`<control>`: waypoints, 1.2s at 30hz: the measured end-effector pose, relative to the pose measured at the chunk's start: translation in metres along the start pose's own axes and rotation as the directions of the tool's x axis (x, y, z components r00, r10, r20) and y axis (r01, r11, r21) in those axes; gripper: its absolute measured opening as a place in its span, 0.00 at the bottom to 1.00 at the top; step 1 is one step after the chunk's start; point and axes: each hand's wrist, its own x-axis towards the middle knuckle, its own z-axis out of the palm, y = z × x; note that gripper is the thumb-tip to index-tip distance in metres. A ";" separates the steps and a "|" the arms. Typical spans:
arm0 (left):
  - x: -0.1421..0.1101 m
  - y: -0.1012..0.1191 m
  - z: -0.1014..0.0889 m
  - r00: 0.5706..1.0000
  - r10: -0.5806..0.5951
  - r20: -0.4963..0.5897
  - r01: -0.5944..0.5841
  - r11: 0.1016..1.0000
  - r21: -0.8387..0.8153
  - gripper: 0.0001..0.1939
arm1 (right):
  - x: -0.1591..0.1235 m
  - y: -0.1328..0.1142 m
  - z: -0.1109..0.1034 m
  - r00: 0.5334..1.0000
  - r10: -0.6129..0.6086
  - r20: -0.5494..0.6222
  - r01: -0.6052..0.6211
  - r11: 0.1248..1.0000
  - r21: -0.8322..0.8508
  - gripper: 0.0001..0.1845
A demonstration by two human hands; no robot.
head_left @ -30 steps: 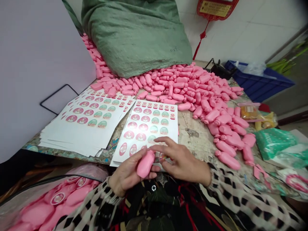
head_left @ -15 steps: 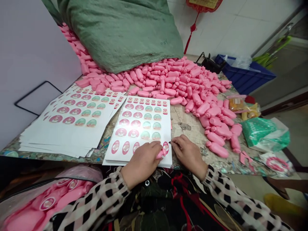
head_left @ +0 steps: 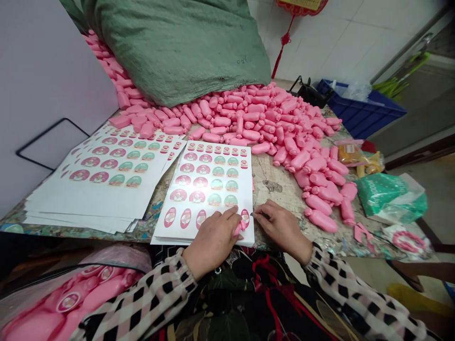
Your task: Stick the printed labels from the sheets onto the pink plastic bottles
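My left hand (head_left: 215, 239) lies over the lower part of a sticker sheet (head_left: 213, 235), closed round a small pink bottle (head_left: 241, 228) whose end pokes out past the fingers. Most of the bottle is hidden under the palm. At the sheet's right edge, my right hand (head_left: 280, 227) has its thumb and forefinger pinched together. A tiny dark tip shows at those fingertips, too small to name, beside an oval pink sticker (head_left: 245, 217). Rows of pink, green and red stickers cover the rest of the sheet, which lies on a stack.
A heap of pink bottles (head_left: 256, 118) spreads across the back and right of the table, under a green sack (head_left: 177, 52). More sticker sheets (head_left: 88, 203) lie at left. A bag of labelled bottles (head_left: 67, 303) hangs below. Pink scissors (head_left: 362, 233) and a green packet (head_left: 391, 196) are at right.
The left hand has turned over and come down onto the sheet with the bottle. My right hand has moved away from the bottle to the sheet's right edge. The view has shifted slightly.
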 end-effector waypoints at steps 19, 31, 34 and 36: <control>0.003 0.000 -0.015 0.973 0.136 0.187 -0.159 0.981 0.113 0.28 | -0.010 -0.021 0.015 0.984 0.099 -0.146 -0.101 0.995 -0.001 0.11; -0.001 0.000 -0.012 0.968 0.184 0.172 -0.216 0.957 0.195 0.27 | -0.019 -0.019 0.024 0.922 0.229 -0.311 -0.040 0.857 0.514 0.12; -0.003 -0.001 -0.011 0.968 0.199 0.150 -0.223 0.961 0.166 0.26 | -0.013 -0.012 0.021 0.871 0.375 -0.317 -0.090 0.757 0.648 0.12; -0.004 -0.002 -0.012 0.972 0.202 0.119 -0.209 0.977 0.049 0.26 | -0.007 -0.008 0.015 0.855 0.432 -0.286 -0.119 0.702 0.702 0.13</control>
